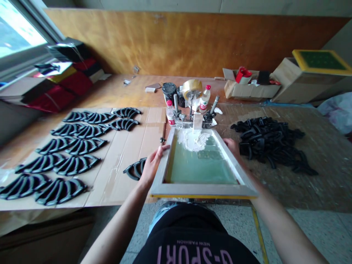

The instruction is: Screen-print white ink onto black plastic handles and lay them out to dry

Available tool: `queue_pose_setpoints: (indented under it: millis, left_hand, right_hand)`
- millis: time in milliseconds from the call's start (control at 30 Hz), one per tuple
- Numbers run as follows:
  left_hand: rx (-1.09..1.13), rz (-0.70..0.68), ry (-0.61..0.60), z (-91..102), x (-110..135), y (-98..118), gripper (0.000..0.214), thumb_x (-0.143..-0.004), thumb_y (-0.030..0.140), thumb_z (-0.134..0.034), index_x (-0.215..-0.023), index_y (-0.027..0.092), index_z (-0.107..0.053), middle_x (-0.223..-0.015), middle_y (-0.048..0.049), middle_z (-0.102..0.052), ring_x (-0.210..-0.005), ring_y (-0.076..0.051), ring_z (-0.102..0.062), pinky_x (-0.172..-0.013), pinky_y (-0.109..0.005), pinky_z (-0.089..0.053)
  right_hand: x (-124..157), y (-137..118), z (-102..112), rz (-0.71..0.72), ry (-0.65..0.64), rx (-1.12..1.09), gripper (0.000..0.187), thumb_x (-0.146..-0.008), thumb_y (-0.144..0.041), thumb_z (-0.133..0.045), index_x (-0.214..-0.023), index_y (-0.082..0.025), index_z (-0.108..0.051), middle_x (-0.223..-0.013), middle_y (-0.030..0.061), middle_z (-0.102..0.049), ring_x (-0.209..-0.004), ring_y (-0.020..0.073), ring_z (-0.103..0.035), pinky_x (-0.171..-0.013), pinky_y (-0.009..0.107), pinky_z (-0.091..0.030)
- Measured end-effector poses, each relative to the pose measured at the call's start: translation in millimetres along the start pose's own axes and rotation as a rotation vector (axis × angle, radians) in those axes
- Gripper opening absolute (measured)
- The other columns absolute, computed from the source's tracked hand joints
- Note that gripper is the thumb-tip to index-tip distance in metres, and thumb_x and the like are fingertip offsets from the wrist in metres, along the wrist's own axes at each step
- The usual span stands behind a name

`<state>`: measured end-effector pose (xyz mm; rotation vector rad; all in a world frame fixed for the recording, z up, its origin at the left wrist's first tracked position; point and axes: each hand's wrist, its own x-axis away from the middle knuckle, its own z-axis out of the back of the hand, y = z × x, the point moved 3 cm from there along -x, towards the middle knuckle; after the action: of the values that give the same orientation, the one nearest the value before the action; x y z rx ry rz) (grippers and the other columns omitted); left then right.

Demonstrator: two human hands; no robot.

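A silk-screen printing frame [203,190] with pale grey bars and greenish mesh sits in front of me, hinged to a metal clamp [189,123] at its far end. White paste [194,141] is spread on the far part of the mesh, with a light squeegee-like block [197,123] standing in it. My left hand [153,164] is closed at the frame's left bar. At the right bar is my right hand [233,147], its fingers partly hidden by the frame. A black fan-shaped slatted part [134,170] lies beside my left wrist, partly covered by it.
Rows of black slatted parts [77,161] lie on cardboard [110,176] at left. A heap of black parts [269,141] is on the right. Behind the clamp stand two red-capped bottles [204,99], black tubs [168,91] and a tape roll [191,88]. Boxes [244,90] stand back right.
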<state>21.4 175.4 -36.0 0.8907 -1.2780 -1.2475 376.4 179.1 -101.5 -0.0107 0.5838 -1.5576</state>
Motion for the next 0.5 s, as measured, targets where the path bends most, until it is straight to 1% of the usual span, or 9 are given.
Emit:
queue_pose_setpoints:
  millis: [33,100,167,200,267,333,400,433,500]
  left_hand:
    - [-0.020,0.046,-0.014,-0.6,5.3,-12.6,0.057,-0.085,0.060,-0.051,-0.118,0.015,-0.067,-0.107,-0.0086,-0.071,-0.105,-0.024,-0.062,-0.087,-0.031,-0.049]
    - [-0.009,0.144,-0.024,-4.6,11.3,-38.6,0.064,-0.082,0.056,-0.058,-0.133,0.017,-0.056,-0.101,-0.0081,-0.072,-0.098,-0.024,-0.065,-0.083,-0.031,-0.051]
    - [0.032,0.226,-0.023,-10.9,11.9,-63.2,0.074,-0.080,0.053,-0.061,-0.144,0.019,-0.043,-0.094,-0.0071,-0.073,-0.084,-0.022,-0.067,-0.074,-0.031,-0.053]
    - [0.046,0.249,-0.018,-14.0,10.8,-73.7,0.077,-0.080,0.051,-0.061,-0.146,0.019,-0.039,-0.094,-0.0068,-0.073,-0.081,-0.022,-0.067,-0.073,-0.031,-0.053]
    - [0.054,0.256,-0.004,-18.1,7.2,-90.7,0.075,-0.081,0.050,-0.060,-0.146,0.018,-0.039,-0.100,-0.0076,-0.072,-0.086,-0.022,-0.067,-0.076,-0.030,-0.052]
    - [0.027,0.249,-0.001,-19.1,3.7,-103.0,0.073,-0.081,0.051,-0.060,-0.143,0.018,-0.043,-0.110,-0.0084,-0.070,-0.097,-0.023,-0.066,-0.083,-0.031,-0.051]
    - [-0.021,0.232,0.001,-17.5,1.2,-111.3,0.070,-0.081,0.053,-0.060,-0.141,0.019,-0.047,-0.119,-0.0091,-0.067,-0.107,-0.024,-0.063,-0.091,-0.032,-0.049]
    - [-0.041,0.224,0.002,-16.4,0.5,-114.4,0.068,-0.081,0.054,-0.059,-0.139,0.019,-0.049,-0.123,-0.0093,-0.066,-0.111,-0.025,-0.061,-0.094,-0.033,-0.047]
    - [-0.061,0.216,0.009,-14.4,-0.2,-118.6,0.064,-0.082,0.055,-0.058,-0.136,0.020,-0.053,-0.125,-0.0092,-0.065,-0.115,-0.026,-0.059,-0.098,-0.034,-0.045]
  right_hand:
    - [-10.1,3.0,4.8,-0.029,0.030,-0.012,0.027,-0.084,-0.011,-0.048,-0.097,-0.009,-0.071,-0.099,0.0119,-0.072,-0.093,0.0234,-0.067,-0.087,0.032,-0.053]
    - [-32.9,-6.2,6.8,0.002,0.071,-0.045,0.043,-0.082,-0.013,-0.057,-0.125,-0.014,-0.060,-0.129,0.0167,-0.059,-0.116,0.0281,-0.057,-0.100,0.044,-0.046]
    - [-55.9,-30.3,-2.3,0.129,0.044,-0.093,0.062,-0.079,-0.016,-0.065,-0.138,-0.016,-0.047,-0.144,0.0157,-0.043,-0.131,0.0302,-0.042,-0.109,0.049,-0.036]
    - [-65.6,-43.9,-10.0,0.199,0.005,-0.105,0.065,-0.078,-0.016,-0.067,-0.139,-0.017,-0.044,-0.144,0.0148,-0.043,-0.132,0.0302,-0.040,-0.110,0.049,-0.034]
    - [-78.6,-67.0,-27.7,0.285,-0.094,-0.096,0.055,-0.078,-0.014,-0.066,-0.131,-0.017,-0.051,-0.131,0.0135,-0.053,-0.123,0.0290,-0.047,-0.105,0.046,-0.039]
    - [-79.8,-81.4,-42.7,0.299,-0.193,-0.056,0.033,-0.080,-0.013,-0.063,-0.113,-0.017,-0.059,-0.110,0.0120,-0.062,-0.107,0.0269,-0.054,-0.095,0.041,-0.044]
    - [-68.0,-89.7,-49.5,0.307,-0.275,-0.003,0.015,-0.082,-0.012,-0.059,-0.097,-0.016,-0.061,-0.094,0.0109,-0.064,-0.094,0.0250,-0.056,-0.087,0.037,-0.045]
    - [-58.3,-93.0,-49.2,0.337,-0.311,0.020,0.011,-0.083,-0.011,-0.058,-0.092,-0.016,-0.061,-0.090,0.0106,-0.064,-0.091,0.0243,-0.056,-0.084,0.036,-0.045]
    - [-35.9,-99.1,-42.2,0.457,-0.376,0.041,0.012,-0.082,-0.008,-0.054,-0.087,-0.016,-0.061,-0.087,0.0101,-0.063,-0.088,0.0233,-0.055,-0.080,0.034,-0.044]
